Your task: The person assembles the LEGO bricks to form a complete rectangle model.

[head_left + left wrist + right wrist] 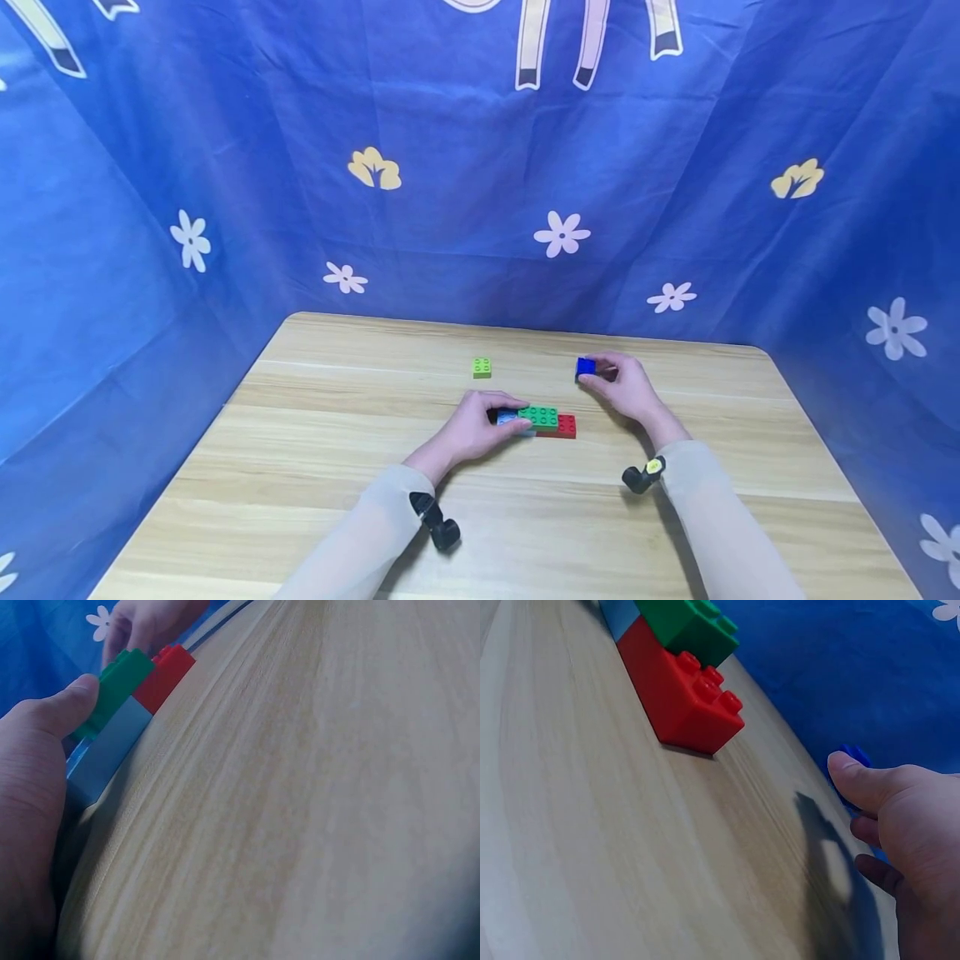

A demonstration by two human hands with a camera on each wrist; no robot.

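Observation:
A green toy brick (542, 417) lies across the tops of a light blue brick (112, 754) and a red brick (676, 690), which sit end to end on the table. My left hand (471, 427) holds this stack at its left end, thumb along the near side and fingers behind, partly hidden. Beyond the stack, to the right, my right hand (628, 388) pinches a dark blue brick (586, 368) between thumb and fingers. In the right wrist view the thumb covers most of that brick.
A lime green brick (482, 368) with studs up stands behind the stack, near the back of the wooden table (315, 500). A blue patterned cloth (465, 208) hangs around the back and sides. Small black cameras are strapped to both wrists.

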